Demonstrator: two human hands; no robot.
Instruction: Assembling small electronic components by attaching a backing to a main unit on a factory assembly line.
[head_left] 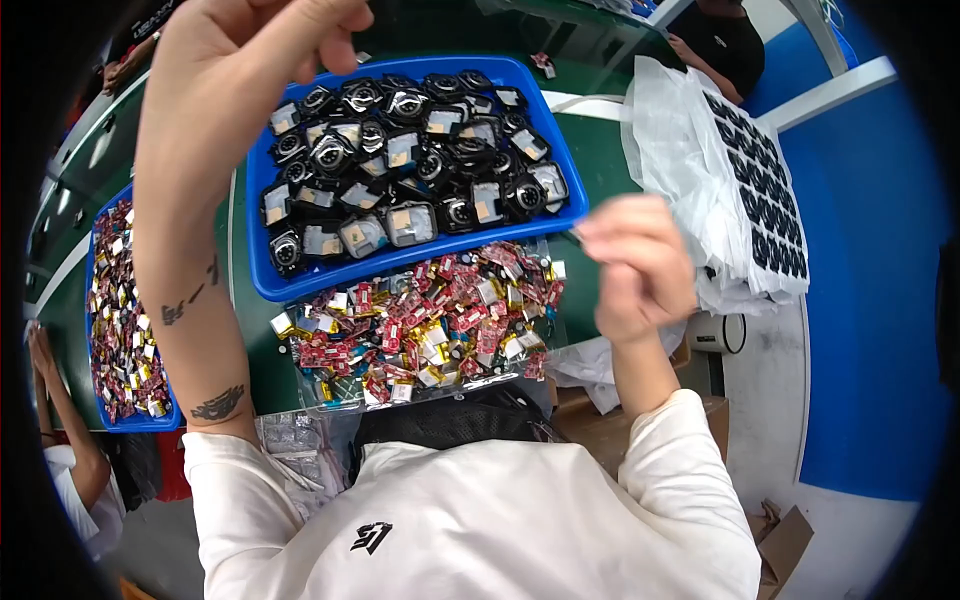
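Hands hang half-curled, any hold impossible to tell: the right hand (pixel 640 265) beside the blue tray (pixel 405 264), black watch cases (pixel 403 150) inside it, probably light, stiff, slick, best pinched by their side rims, and the left hand (pixel 320 35) overlapping its far-left edge in view.

I see black cases (pixel 405 150) jumbled in a blue tray (pixel 340 276), some pale-side up, red-and-yellow parts (pixel 435 325) heaped at its six o'clock.

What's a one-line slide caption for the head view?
Left hand raised, right hand beside a blue tray of black watch-like cases, small parts heaped in front.
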